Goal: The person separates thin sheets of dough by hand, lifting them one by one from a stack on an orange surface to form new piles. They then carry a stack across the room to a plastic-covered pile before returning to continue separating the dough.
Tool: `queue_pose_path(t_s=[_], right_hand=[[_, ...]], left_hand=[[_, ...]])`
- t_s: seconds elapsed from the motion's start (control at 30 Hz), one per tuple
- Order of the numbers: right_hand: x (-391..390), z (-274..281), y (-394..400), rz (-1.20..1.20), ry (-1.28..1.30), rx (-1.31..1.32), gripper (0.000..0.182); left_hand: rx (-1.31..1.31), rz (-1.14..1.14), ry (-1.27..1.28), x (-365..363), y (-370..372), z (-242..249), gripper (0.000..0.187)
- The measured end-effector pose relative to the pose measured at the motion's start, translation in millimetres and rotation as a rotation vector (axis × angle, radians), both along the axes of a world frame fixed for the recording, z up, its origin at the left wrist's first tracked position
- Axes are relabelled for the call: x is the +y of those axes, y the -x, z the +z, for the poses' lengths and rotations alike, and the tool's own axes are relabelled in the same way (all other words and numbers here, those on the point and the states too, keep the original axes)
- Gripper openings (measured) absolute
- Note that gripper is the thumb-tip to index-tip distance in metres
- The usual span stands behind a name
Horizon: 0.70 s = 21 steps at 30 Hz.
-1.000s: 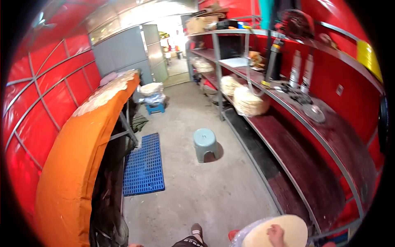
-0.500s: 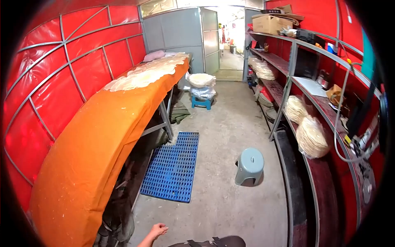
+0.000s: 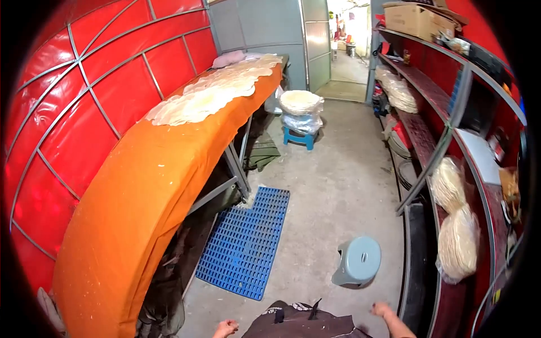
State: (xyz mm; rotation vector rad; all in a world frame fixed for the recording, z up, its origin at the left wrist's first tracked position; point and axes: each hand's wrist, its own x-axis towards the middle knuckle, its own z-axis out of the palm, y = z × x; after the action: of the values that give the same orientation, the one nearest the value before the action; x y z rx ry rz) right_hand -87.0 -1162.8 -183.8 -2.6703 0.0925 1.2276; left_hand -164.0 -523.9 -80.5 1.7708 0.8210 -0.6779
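My left hand hangs low at the bottom edge, its fingers loosely curled, with nothing visible in it. On the other side of my dark clothing, my right hand is also curled and holds nothing that I can see. Nearest to the right hand is a grey-blue plastic stool on the floor, apart from it. A blue slatted plastic mat lies ahead of the left hand. Thin round flatbreads overlap on the far part of the long table with an orange cloth.
Ahead, a low blue stool carries a stack of flatbreads above plastic bags. Shelves on the right hold bagged flatbread stacks and a cardboard box. A doorway stands open at the back.
The view has moved forward and turned slightly left, with the stool and shelves nearer. My right hand has come into view, and my left hand sits lower in the picture.
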Motion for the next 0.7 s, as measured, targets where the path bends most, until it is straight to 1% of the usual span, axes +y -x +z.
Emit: queue_pose_path(t_s=[0.03,0.07,0.1,0.13,0.17,0.23,0.3,0.33,0.4,0.43,0.47,0.5,0.53,0.57,0.6,0.63,0.67,0.7], right_hand=[[4,15,-62,-0.011,-0.013,-0.075,0.047],[16,42,-120,-0.041,-0.154,-0.288,0.038],[21,40,-178,-0.041,-0.102,-0.329,0.036],[33,49,-232,-0.053,-0.103,-0.396,0.036],[51,64,-277,-0.069,-0.104,-0.455,0.036],[89,105,-350,-0.162,-0.225,-0.522,0.034],[111,102,-402,-0.161,-0.273,-0.517,0.034],[118,98,-424,-0.154,-0.291,-0.510,0.034],[124,82,-445,-0.030,-0.278,-0.397,0.039],[119,74,-454,0.089,-0.257,-0.266,0.038],[117,67,-461,0.208,-0.243,-0.128,0.037],[114,72,-468,0.270,-0.205,-0.010,0.037],[109,76,-475,0.325,-0.167,0.102,0.038],[93,56,-479,0.273,-0.126,0.074,0.037],[74,33,-481,0.222,-0.085,0.043,0.037],[54,19,-489,0.117,-0.080,0.082,0.037],[34,6,-496,0.010,-0.073,0.115,0.038],[13,-5,-513,-0.039,-0.046,0.152,0.038]], left_hand=[[-0.070,0.083,-0.008,-7,-19,3,0.034],[-0.142,0.165,-0.017,-12,-40,1,0.035],[-0.153,0.213,-0.060,-10,-48,-19,0.040],[-0.117,0.240,-0.100,-12,-59,-30,0.037],[-0.060,0.233,-0.147,-14,-72,-38,0.035],[0.040,0.196,-0.216,-21,-107,-54,0.030],[0.092,0.154,-0.252,-22,-152,-69,0.026],[0.104,0.131,-0.262,-22,-179,-72,0.024],[0.099,0.094,-0.268,-21,-245,-60,0.022],[0.080,0.083,-0.266,-20,-281,-47,0.022],[0.064,0.083,-0.247,-21,-323,-24,0.023],[0.034,0.093,-0.228,-23,-364,-3,0.023],[0.015,0.187,-0.153,-4,-384,-57,0.024],[-0.076,0.114,-0.130,3,-422,-55,0.026],[-0.255,0.148,-0.179,7,-454,-69,0.023],[-0.320,0.183,-0.125,5,-493,-51,0.033],[-0.281,0.189,-0.086,4,-528,-26,0.044],[-0.291,0.200,-0.106,0,-563,0,0.043]])
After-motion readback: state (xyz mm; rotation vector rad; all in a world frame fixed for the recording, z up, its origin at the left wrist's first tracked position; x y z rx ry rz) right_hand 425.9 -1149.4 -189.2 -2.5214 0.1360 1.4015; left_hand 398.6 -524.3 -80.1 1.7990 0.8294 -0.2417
